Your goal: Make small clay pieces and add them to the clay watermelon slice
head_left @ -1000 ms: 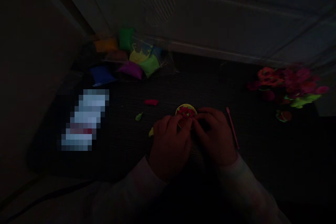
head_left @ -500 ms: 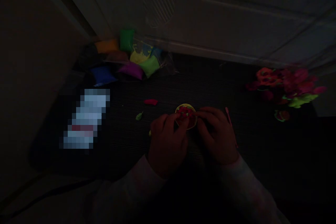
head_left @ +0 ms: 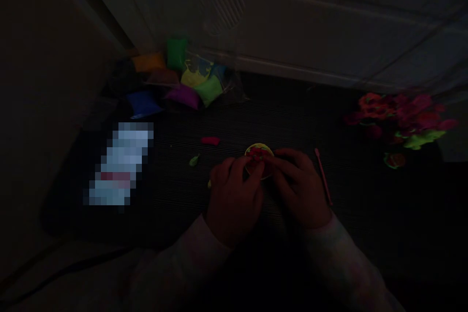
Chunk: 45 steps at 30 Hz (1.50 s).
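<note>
Between my hands lies a small round clay piece (head_left: pixel 260 148) with a yellow rim, red pieces on top and green bits among them. My left hand (head_left: pixel 236 200) is closed at its left side, index finger and thumb over the near part. From the right, my right hand (head_left: pixel 302 190) has its fingers bent, with the fingertips on the red topping. Whether a tiny bit is pinched there is too dark to tell. Just right of that hand lies a thin pink stick tool (head_left: pixel 323 178). A red clay strip (head_left: pixel 210 141) and a green leaf-shaped clay bit (head_left: pixel 194 160) lie to the left.
Bags of coloured clay (head_left: pixel 183 96) are heaped at the back left. A lit phone-like screen (head_left: pixel 120 163), blurred out, lies at the left. Pink, red and green clay shapes (head_left: pixel 409 114) stand at the right, with a small round piece (head_left: pixel 395 160) before them. A pale panel (head_left: pixel 329 34) rises behind.
My right fingertips have moved slightly left, further over the red topping. The left hand stays almost where it was. The pink stick shows a little more beside my right hand.
</note>
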Tool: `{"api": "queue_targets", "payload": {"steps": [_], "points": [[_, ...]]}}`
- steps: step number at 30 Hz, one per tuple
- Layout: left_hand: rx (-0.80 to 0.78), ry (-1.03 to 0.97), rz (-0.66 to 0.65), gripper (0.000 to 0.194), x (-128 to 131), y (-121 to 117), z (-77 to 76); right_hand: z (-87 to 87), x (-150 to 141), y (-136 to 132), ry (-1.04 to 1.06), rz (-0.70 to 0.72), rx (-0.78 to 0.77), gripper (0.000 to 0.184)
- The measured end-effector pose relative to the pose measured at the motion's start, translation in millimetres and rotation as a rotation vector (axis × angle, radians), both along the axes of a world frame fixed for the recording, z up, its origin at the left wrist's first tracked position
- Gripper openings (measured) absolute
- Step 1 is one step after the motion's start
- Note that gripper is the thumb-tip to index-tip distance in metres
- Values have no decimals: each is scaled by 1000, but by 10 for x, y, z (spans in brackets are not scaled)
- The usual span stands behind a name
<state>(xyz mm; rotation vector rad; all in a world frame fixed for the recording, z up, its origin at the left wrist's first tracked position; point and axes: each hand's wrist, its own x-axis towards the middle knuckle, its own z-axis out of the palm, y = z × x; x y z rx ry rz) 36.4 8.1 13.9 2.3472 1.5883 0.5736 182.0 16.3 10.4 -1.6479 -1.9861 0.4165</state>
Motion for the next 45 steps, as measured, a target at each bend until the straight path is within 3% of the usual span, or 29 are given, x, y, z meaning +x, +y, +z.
{"api": "queue_targets", "payload": {"steps": [20,27,34,40,45], "points": [[1,-16,-10,33,10,11,-2,-4,11,3,14,-22,-16,28],[43,-37,-24,25,-21,-9,-2,-26,17,-6,22,-14,-6,27],[88,-90,-146,18,-25,-37,-12,17,18,-5,22,-76,65,24],[79,-79,-173,20,-6,-51,-15,21,-2,-16,-12,68,83,29],[67,-73,-174,20,-1,-53,-33,-13,-24,-5,-32,107,105,29]]}}
